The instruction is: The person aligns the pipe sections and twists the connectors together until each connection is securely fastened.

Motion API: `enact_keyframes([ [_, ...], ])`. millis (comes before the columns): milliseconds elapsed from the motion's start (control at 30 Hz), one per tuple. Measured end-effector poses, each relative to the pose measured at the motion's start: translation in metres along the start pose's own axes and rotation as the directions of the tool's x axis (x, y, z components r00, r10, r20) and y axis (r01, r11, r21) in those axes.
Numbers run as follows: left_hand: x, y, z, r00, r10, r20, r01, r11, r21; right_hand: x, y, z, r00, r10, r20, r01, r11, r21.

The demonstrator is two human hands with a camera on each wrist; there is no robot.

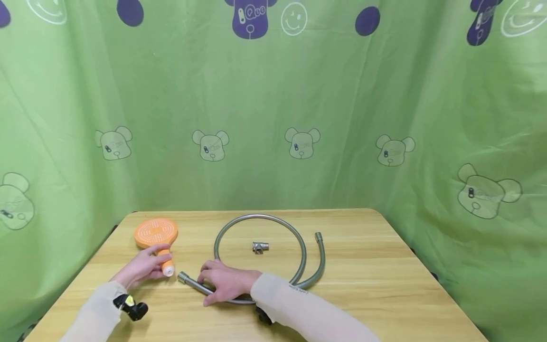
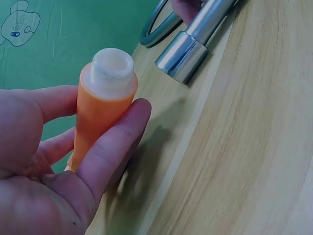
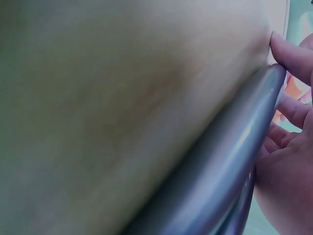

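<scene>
An orange handheld shower head (image 1: 155, 232) lies at the left of the table, its round spray face up. My left hand (image 1: 147, 263) holds it by the handle (image 2: 100, 117), thumb on one side and fingers on the other. The handle's white threaded end (image 2: 112, 68) points toward me. A grey shower hose (image 1: 304, 247) loops across the middle. Near its left end, my right hand (image 1: 228, 280) grips the hose, thumb on the near side and fingers over the far side. The metal end fitting (image 2: 183, 56) sticks out beyond that hand, close to the handle end.
Inside the hose loop lies a small chrome tee valve (image 1: 259, 247). The hose's other end fitting (image 1: 318, 236) rests to the right, pointing away. Green patterned curtains (image 1: 256, 180) hang behind and on both sides of the wooden table (image 1: 384, 294).
</scene>
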State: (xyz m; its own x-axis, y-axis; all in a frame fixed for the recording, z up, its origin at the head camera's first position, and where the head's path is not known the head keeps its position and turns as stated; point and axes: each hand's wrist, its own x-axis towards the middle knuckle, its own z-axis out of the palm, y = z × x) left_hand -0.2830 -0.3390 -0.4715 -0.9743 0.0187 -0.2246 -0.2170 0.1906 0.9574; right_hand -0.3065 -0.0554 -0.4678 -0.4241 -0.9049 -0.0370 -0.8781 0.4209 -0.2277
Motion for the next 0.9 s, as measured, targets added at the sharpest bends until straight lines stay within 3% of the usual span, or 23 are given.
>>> enact_keyframes([
  [500,-0.001,-0.01,0.005,0.999,-0.006,-0.032,0.003,0.995,-0.101,0.0,0.002,0.009,1.0,-0.009,-0.002,0.009,0.999,0.033],
  [900,0.001,-0.003,0.0,0.995,0.018,-0.095,-0.032,0.989,-0.145,0.004,-0.003,-0.001,0.998,-0.049,-0.043,0.051,0.996,0.067],
])
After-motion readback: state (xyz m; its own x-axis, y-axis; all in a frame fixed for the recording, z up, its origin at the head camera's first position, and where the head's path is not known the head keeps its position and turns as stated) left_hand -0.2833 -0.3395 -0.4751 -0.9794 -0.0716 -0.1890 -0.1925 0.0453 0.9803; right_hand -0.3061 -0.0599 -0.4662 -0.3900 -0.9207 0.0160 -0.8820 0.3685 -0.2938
